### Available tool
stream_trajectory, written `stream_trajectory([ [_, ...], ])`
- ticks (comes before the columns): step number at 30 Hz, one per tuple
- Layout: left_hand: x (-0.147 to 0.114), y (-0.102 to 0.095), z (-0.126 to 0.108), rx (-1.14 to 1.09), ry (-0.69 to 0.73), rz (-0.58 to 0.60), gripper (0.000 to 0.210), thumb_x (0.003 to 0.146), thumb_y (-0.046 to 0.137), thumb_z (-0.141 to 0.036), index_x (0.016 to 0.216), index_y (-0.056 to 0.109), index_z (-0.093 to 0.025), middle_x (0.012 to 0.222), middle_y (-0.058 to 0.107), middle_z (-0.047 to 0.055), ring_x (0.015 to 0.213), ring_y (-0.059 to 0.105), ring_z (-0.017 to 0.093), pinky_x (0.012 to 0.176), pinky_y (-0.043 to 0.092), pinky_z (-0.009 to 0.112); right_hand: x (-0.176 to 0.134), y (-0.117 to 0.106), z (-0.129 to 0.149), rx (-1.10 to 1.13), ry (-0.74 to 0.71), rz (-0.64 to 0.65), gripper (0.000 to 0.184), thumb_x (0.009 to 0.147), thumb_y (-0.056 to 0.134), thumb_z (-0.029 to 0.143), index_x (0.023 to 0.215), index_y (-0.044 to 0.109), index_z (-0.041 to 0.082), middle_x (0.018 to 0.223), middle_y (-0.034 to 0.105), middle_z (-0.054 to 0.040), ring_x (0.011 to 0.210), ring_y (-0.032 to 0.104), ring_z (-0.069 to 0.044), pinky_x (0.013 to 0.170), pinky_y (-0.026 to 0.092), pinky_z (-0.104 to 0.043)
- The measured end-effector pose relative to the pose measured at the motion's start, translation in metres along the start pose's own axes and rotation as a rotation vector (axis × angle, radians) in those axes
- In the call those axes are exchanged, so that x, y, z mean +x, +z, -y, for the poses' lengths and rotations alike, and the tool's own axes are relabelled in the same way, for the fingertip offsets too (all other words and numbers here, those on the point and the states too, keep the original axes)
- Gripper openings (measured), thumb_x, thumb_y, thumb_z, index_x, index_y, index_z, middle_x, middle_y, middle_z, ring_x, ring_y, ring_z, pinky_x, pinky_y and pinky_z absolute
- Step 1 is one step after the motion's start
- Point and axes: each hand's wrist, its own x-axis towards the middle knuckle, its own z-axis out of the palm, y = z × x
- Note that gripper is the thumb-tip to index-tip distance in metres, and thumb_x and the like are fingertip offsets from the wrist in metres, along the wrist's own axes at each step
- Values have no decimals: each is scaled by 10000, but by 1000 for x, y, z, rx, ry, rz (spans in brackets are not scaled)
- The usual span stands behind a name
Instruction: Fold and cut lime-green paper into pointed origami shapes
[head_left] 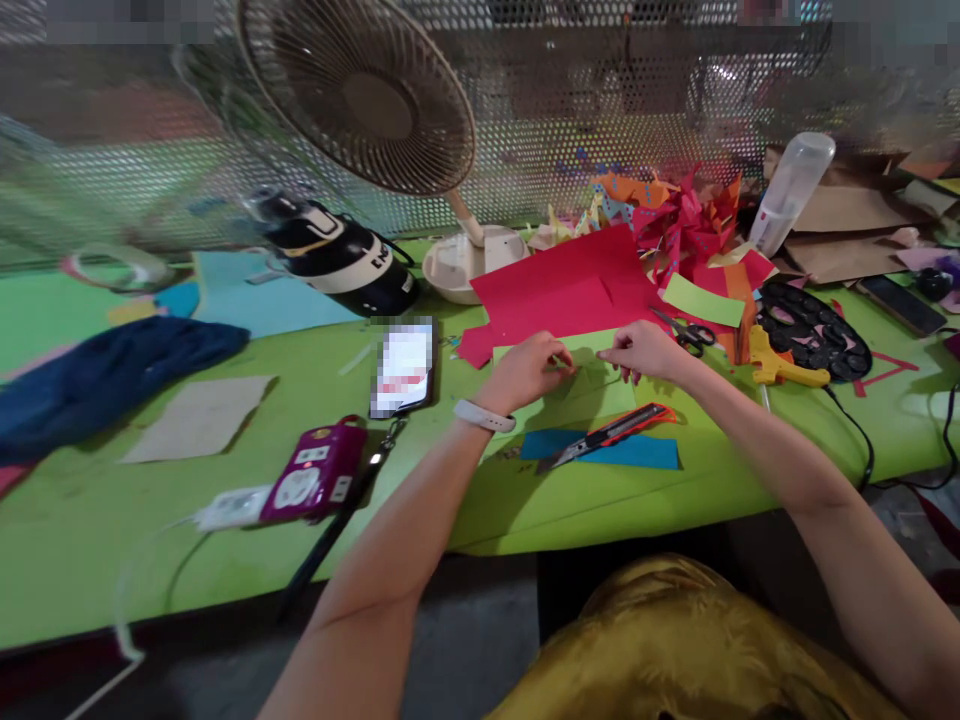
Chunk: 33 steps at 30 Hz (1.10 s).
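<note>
My left hand [531, 372], with a pale band on its wrist, is over a light green sheet of paper [615, 400], its fingers curled in a pinch. Facing it, my right hand [639, 352] has its thumb and fingers drawn together. Between the fingertips is what looks like a small piece of green paper [591, 374]; its edges blend with the sheet below. Just in front lies a blue paper strip [652, 452] with an orange and black utility knife [611, 430] across it, blade toward the left. Red paper [562, 285] lies behind my hands.
Scissors [694, 335] and a yellow glue gun [787, 365] lie right, near a black palette [817, 330]. Behind are folded paper shapes [690, 220], a clear bottle [795, 190] and a fan [375, 105]. Leftward are a phone [405, 365], a purple case [319, 470] and a black bottle [345, 260].
</note>
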Motion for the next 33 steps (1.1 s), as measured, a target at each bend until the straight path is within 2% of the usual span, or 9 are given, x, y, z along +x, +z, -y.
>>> stream_trajectory([
  [2,0,3,5,-48,5,-88,222,852,561,-370,824,675,-182,894,657,77,809,642,203,737,499,315,-1,-5,0,0,-29,-64,355,878,672,278,567,543,168,454,581,30,372,548,-77,401,413,-164],
  [6,-6,5,6,-212,-72,-379,175,854,562,-338,841,642,-183,885,701,73,761,669,185,706,522,295,-6,-10,6,-6,-36,-283,455,851,686,493,566,523,177,432,534,35,393,544,-84,416,392,-174],
  [9,-13,10,-5,-261,-131,-507,170,878,554,-344,891,617,-187,862,730,67,712,694,177,606,499,258,-9,-6,12,147,42,-286,498,807,668,635,649,537,181,534,619,-5,468,604,-109,422,394,-184],
  [13,-19,20,-22,-127,-69,-511,126,903,545,-299,948,603,-196,761,732,41,692,714,184,582,460,244,-8,12,14,418,85,-139,483,686,803,577,873,584,190,813,722,-44,660,676,-138,482,466,-194],
  [17,-23,25,-31,-118,8,-501,120,920,543,-299,942,596,-194,760,734,44,670,712,181,574,450,241,-3,28,4,512,-53,-157,416,659,827,480,867,621,185,768,682,7,653,614,-112,548,487,-209],
  [20,-23,26,-36,-204,29,-537,127,915,546,-311,893,589,-193,764,724,44,660,705,172,581,456,241,2,31,-5,540,-81,-177,365,664,808,452,834,636,179,716,658,24,630,591,-116,562,480,-232],
  [23,-22,25,-40,-397,4,-543,168,889,585,-361,866,566,-196,761,697,32,633,680,151,569,464,234,5,31,-10,579,-103,-177,334,653,803,427,805,646,175,706,659,21,647,603,-127,591,480,-249],
  [28,-16,23,-42,-971,-170,-460,382,818,663,-492,1030,558,-193,789,658,12,622,633,132,530,495,229,5,32,-10,654,-113,-147,338,606,820,395,814,658,183,740,691,7,701,634,-150,652,503,-272],
  [33,-12,22,-38,-1088,-263,-329,471,692,790,-518,976,644,-172,775,658,13,660,595,120,558,489,221,3,31,-6,650,-113,-162,282,610,800,350,782,651,184,719,675,17,672,612,-131,635,482,-250],
])
